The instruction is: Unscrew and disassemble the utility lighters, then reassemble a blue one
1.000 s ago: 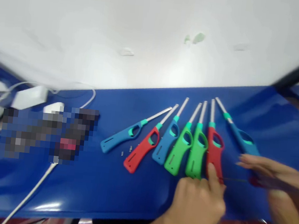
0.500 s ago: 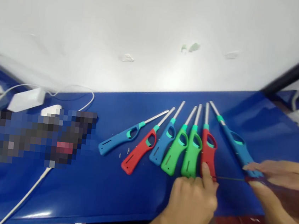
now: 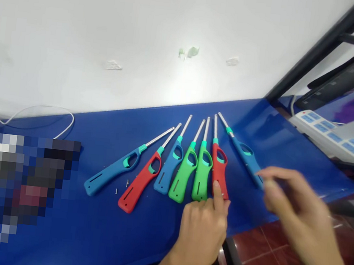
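On the blue table (image 3: 99,234), work looks partway: R hand (image 3: 301,217) blurred, grip unclear, nr rightmost blue lighter (image 3: 251,163); L hand (image 3: 203,226), index on right-side red lighter (image 3: 219,170), others curled, grip unclear; 7 lighters laid out, screws (image 3: 127,183) loose at left, amt. left unclear.

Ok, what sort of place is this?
Probably a workshop-style bench: a row of coloured plastic long-necked lighters and tiny metal screws on a glossy blue tabletop, with a white multi-socket power strip.
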